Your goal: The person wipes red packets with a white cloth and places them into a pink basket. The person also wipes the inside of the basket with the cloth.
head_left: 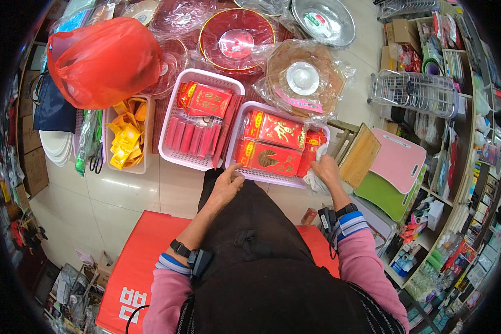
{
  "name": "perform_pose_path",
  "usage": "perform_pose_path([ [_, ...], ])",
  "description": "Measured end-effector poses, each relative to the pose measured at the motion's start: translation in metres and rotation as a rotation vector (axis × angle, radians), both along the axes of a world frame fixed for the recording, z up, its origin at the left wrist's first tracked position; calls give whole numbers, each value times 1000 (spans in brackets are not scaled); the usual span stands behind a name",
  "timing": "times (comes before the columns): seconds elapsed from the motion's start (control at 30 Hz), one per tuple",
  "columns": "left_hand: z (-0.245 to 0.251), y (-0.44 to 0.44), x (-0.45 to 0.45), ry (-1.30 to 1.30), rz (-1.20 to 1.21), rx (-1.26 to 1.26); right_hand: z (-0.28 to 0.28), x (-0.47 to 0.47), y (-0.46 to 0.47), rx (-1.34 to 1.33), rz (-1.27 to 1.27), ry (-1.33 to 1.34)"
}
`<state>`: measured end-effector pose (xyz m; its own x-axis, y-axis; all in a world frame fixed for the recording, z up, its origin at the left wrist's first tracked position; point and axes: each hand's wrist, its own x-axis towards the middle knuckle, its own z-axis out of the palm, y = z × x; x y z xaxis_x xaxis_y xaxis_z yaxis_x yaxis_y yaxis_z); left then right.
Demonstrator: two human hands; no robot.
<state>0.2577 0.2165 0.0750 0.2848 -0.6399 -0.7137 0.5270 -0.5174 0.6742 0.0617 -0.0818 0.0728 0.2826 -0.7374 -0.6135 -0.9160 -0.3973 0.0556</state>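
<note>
A pale pink plastic basket (264,177) stands just before me, filled with packs of red envelopes (272,159) bearing gold print. My right hand (326,168) grips a crumpled white cloth (315,183) at the basket's right front corner. At its left front corner is my left hand (228,184), fingers apart and holding nothing; whether the fingertips touch the rim I cannot tell. To the left sits another pink basket (165,142) with red envelope packs (208,100) and a row of small red packets (190,135).
Further left, a bin (149,160) holds yellow packets beside black-handled scissors (96,160). A red plastic bag (104,62) bulges above it. Behind are a wrapped red plate (238,37) and metal basin (323,21). A wooden board (359,156) and pink board (401,158) lean right.
</note>
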Motion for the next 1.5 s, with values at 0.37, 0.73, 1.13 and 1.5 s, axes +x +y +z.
perform_pose_path([
  [0.37,-8,-51,-26,-304,-190,-53,-16,-5,-7,43,-53,-110],
  [0.73,-26,-146,-72,-1355,-1047,-551,29,-11,-13,-18,-12,-252],
  [1.13,-70,-234,-127,-1535,-2043,-360,69,-66,5,-111,-344,-587],
  [1.5,-70,-241,-117,-1603,-2151,-360,57,-70,12,-93,-354,-634],
])
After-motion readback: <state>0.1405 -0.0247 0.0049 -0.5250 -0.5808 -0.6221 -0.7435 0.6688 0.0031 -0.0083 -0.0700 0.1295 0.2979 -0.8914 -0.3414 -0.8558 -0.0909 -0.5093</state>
